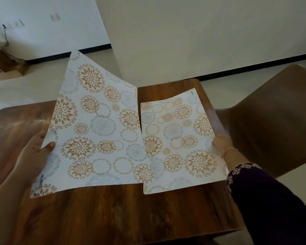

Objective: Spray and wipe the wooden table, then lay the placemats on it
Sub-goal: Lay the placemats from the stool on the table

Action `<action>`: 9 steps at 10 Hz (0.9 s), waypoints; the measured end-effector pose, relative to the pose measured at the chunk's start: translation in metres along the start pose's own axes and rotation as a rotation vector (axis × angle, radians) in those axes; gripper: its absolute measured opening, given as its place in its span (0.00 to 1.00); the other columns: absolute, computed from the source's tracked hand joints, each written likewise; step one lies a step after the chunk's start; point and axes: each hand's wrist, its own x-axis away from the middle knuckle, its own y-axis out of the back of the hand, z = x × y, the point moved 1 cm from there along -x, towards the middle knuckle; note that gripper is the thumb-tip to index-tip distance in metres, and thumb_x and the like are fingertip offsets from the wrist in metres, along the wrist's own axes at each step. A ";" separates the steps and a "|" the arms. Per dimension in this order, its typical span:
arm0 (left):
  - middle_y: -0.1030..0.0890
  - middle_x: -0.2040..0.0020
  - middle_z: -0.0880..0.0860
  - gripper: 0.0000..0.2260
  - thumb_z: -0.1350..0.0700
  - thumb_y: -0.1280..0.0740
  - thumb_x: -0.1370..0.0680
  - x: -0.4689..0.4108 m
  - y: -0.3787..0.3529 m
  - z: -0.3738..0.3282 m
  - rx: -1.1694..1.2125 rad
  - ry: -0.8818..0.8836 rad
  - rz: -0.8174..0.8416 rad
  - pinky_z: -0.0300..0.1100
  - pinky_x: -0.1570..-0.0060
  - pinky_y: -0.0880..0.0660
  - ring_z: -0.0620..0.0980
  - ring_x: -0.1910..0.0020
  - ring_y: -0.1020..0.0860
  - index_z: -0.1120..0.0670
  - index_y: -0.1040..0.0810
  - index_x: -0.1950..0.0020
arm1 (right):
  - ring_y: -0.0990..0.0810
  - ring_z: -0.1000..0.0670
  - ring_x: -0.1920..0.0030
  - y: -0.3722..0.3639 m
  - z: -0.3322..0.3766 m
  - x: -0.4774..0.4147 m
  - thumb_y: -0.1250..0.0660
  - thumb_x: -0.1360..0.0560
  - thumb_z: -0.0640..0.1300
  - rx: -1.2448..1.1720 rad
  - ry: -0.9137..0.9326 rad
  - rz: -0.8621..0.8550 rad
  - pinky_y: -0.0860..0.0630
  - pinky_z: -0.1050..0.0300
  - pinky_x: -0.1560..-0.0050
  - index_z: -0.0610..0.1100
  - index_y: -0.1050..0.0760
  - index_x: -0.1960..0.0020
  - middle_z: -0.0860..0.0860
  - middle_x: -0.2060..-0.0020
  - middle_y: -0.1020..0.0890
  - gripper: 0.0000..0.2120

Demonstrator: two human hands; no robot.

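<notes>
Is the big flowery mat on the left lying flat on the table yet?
No. The left placemat is tilted up, its far corner raised above the wooden table, held at its edge by the left hand.

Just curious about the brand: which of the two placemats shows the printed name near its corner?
The larger-looking placemat in the left hand; "KUBER" is readable at its near left corner. The right hand's placemat has only blurred print.

soft, even daylight fills the room, brightest on the white wall (48, 23) at the upper left of the frame. a pale sheen lies on the wooden table (113, 214) at the left edge, and the lower right of the frame is dim. shadows are faint. wide-angle distortion bends the wall lines toward the edges. the whole frame is slightly soft, with the far upper-left corner blurriest.
</notes>
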 end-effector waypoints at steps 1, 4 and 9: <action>0.19 0.43 0.54 0.12 0.55 0.39 0.20 0.001 0.002 -0.002 0.022 0.010 0.009 0.63 0.48 0.23 0.60 0.50 0.18 0.46 0.28 0.37 | 0.24 0.39 0.45 -0.007 -0.003 -0.007 0.44 0.21 0.36 0.113 0.033 -0.044 0.26 0.49 0.43 0.34 0.25 0.43 0.37 0.45 0.22 0.12; 0.20 0.41 0.55 0.11 0.53 0.39 0.20 0.004 -0.001 0.008 0.065 0.062 -0.022 0.55 0.47 0.21 0.53 0.51 0.17 0.45 0.28 0.38 | 0.28 0.40 0.50 -0.014 -0.004 -0.009 0.42 0.22 0.35 0.208 -0.002 0.045 0.31 0.50 0.48 0.33 0.26 0.42 0.39 0.52 0.25 0.12; 0.27 0.42 0.50 0.15 0.53 0.40 0.19 0.004 -0.024 0.015 -0.023 0.083 -0.066 0.18 0.62 0.32 0.21 0.59 0.27 0.51 0.31 0.33 | 0.21 0.47 0.58 -0.006 -0.082 0.039 0.38 0.22 0.53 0.216 -0.047 -0.010 0.25 0.54 0.59 0.41 0.28 0.41 0.45 0.51 0.21 0.17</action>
